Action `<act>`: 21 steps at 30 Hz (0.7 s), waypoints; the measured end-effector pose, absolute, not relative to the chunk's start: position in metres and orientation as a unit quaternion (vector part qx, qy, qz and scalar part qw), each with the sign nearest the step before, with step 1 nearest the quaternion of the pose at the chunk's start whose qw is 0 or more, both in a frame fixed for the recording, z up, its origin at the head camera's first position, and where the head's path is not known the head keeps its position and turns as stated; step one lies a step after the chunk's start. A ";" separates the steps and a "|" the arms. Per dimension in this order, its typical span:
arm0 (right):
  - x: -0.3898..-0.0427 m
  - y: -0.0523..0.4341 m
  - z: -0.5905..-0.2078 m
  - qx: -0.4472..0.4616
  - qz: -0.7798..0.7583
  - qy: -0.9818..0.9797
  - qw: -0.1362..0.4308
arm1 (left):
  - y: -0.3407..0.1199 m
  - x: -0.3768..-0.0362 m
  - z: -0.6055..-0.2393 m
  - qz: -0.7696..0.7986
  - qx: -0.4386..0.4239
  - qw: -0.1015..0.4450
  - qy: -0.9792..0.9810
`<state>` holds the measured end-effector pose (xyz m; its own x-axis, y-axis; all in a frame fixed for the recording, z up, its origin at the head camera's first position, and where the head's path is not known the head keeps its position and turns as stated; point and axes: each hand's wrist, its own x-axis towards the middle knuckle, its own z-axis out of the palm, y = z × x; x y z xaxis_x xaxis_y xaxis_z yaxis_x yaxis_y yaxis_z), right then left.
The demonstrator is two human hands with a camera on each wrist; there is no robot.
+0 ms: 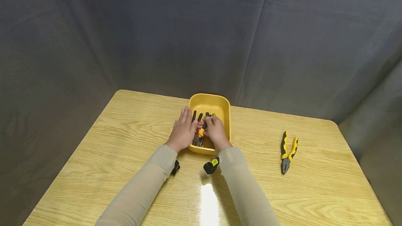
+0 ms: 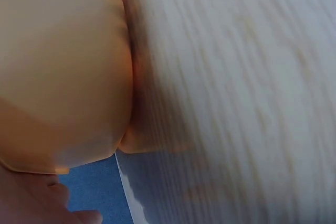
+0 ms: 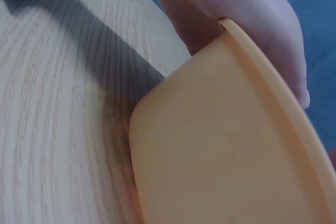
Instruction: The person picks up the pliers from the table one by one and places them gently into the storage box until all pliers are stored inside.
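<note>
A yellow plastic bin (image 1: 224, 114) stands at the table's back edge, with several dark-handled hand tools (image 1: 194, 116) lying inside along its left side. My left hand (image 1: 182, 130) rests against the bin's left rim, its fingers straight and pointing away from me. Inside the bin my right hand (image 1: 216, 131) pinches pliers (image 1: 201, 133) with black and orange handles; their jaws are partly hidden among the other tools. The right wrist view shows the bin's outer wall (image 3: 220, 140) with a hand (image 3: 241, 14) over its rim. Only part of a hand (image 2: 44, 200) appears in the left wrist view.
Pliers with yellow and black handles (image 1: 289, 152) lie on the wooden table (image 1: 326, 177) to the right, jaws toward me. Grey curtains (image 1: 176, 44) hang behind the table and at its sides. A black wrist camera (image 1: 211, 166) sits under my right wrist.
</note>
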<state>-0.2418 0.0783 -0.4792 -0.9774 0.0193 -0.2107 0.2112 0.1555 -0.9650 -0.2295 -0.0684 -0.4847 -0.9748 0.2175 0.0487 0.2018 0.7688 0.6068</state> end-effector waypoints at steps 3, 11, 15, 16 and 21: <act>-0.242 0.078 -0.479 0.077 -0.646 0.756 0.075 | -0.068 -0.230 -0.485 0.322 0.112 0.012 0.940; -0.245 0.077 -0.478 0.080 -0.646 0.755 0.077 | -0.067 -0.229 -0.483 0.329 0.108 0.004 0.938; -0.245 0.078 -0.478 0.084 -0.643 0.757 0.080 | -0.067 -0.229 -0.483 0.323 0.107 0.003 0.940; -0.245 0.078 -0.478 0.085 -0.643 0.757 0.080 | -0.067 -0.230 -0.484 0.322 0.106 0.002 0.941; -0.244 0.077 -0.477 0.089 -0.643 0.757 0.077 | -0.068 -0.229 -0.485 0.327 0.107 0.003 0.939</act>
